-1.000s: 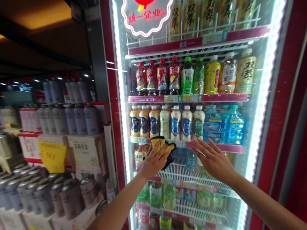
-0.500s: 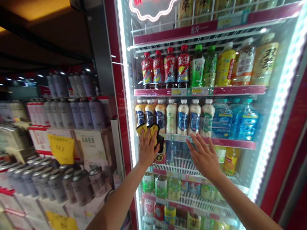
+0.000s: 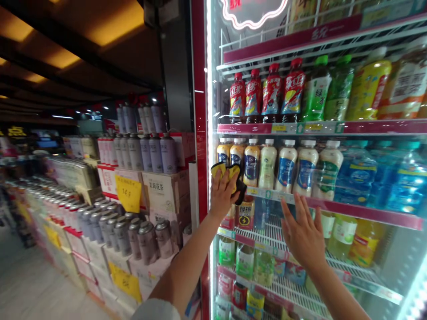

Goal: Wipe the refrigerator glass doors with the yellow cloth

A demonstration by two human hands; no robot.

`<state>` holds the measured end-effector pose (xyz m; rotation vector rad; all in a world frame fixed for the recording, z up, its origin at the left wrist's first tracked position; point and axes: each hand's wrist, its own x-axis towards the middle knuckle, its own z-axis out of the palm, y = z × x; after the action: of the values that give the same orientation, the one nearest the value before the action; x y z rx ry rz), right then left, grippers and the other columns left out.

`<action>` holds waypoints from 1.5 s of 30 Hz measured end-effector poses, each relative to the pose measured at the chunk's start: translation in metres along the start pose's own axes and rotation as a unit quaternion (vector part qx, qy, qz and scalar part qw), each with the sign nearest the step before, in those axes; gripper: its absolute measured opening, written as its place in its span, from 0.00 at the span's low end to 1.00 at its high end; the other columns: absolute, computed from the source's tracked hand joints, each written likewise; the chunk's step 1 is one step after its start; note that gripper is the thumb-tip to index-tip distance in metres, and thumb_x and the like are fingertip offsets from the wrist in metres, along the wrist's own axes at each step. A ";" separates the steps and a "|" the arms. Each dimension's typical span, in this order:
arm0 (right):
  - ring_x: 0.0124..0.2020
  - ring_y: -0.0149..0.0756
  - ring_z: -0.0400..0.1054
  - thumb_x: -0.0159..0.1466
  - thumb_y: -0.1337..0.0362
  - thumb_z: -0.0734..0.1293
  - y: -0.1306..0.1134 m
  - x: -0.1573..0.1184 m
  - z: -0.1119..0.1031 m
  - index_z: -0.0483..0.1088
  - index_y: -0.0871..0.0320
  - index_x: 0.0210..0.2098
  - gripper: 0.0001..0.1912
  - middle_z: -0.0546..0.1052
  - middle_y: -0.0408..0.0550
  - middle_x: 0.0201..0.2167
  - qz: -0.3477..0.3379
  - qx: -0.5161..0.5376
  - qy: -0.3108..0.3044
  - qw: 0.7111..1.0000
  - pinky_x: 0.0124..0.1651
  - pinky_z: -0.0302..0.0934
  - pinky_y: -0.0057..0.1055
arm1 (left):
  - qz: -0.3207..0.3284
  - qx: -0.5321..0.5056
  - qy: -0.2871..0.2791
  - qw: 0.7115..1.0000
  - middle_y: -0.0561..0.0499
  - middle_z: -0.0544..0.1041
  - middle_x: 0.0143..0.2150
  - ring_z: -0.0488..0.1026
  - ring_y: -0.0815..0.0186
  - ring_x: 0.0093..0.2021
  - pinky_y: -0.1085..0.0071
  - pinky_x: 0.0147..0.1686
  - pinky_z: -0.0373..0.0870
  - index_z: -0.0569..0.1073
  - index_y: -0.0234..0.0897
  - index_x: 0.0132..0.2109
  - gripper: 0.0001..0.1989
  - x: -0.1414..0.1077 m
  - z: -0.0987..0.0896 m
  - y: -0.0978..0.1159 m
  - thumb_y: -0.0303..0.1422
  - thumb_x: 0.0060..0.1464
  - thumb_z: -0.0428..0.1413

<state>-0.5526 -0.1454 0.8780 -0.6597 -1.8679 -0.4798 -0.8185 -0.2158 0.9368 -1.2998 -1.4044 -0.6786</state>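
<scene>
My left hand (image 3: pixel 223 195) presses a yellow cloth with black edging (image 3: pixel 230 170) against the glass door of a lit drinks cooler. The cloth bunches under and around its fingers, and one dark corner hangs by the thumb. Through the glass, orange-capped milk-coloured bottles (image 3: pixel 251 165) with dark blue labels stand just behind the cloth. To the right, my right hand (image 3: pixel 303 233) rests with fingers stretched out, flat toward the glass, holding nothing. Its fingertips come up to the pink shelf strip (image 3: pixel 360 210), below white-capped bottles (image 3: pixel 305 166).
Left of the red cooler frame (image 3: pixel 201 102), boxes (image 3: pixel 167 189) are stacked with rows of grey and lilac cans (image 3: pixel 168 153). Yellow price cards (image 3: pixel 128 194) hang on them. Red-capped bottles (image 3: pixel 272 91) line the shelf above. A bright light strip edges the cooler.
The view has turned left, so the cooler and both hands appear further right and more of the can display shows. The left hand still holds the cloth at nearly the same spot on the glass.
</scene>
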 end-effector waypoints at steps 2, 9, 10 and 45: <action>0.75 0.58 0.48 0.71 0.64 0.62 -0.007 -0.001 0.001 0.33 0.42 0.76 0.44 0.39 0.52 0.78 0.009 0.003 0.002 1.000 0.73 0.42 0.65 | -0.061 0.001 -0.001 0.998 0.41 0.60 0.74 0.42 0.47 0.78 0.44 0.72 0.54 0.60 0.40 0.72 0.33 -0.021 0.000 -0.005 0.37 0.63 0.57; 0.75 0.53 0.49 0.71 0.63 0.63 -0.039 0.003 0.018 0.34 0.48 0.77 0.43 0.49 0.56 0.76 -0.064 0.007 -0.012 0.998 0.74 0.40 0.61 | 0.076 -0.019 -0.026 0.997 0.48 0.63 0.73 0.42 0.48 0.78 0.42 0.72 0.55 0.60 0.47 0.72 0.32 -0.063 0.012 0.004 0.36 0.62 0.57; 0.75 0.52 0.48 0.71 0.63 0.63 -0.042 0.006 0.020 0.35 0.49 0.77 0.43 0.50 0.56 0.76 -0.070 0.004 -0.013 0.997 0.74 0.40 0.61 | 0.067 -0.023 -0.025 0.997 0.49 0.63 0.73 0.43 0.48 0.78 0.42 0.72 0.54 0.60 0.48 0.72 0.32 -0.053 0.010 -0.001 0.36 0.63 0.56; 0.75 0.50 0.48 0.70 0.69 0.61 -0.122 0.052 0.047 0.57 0.54 0.71 0.30 0.60 0.56 0.73 -0.063 -0.053 -0.041 0.996 0.74 0.45 0.58 | -0.158 -0.132 0.044 0.978 0.36 0.43 0.79 0.42 0.40 0.77 0.39 0.69 0.55 0.46 0.39 0.76 0.41 0.018 -0.010 -0.043 0.41 0.63 0.55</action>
<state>-0.6794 -0.2000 0.9059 -0.6412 -1.9799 -0.6465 -0.8534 -0.2291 0.9661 -1.2411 -1.5002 -1.1548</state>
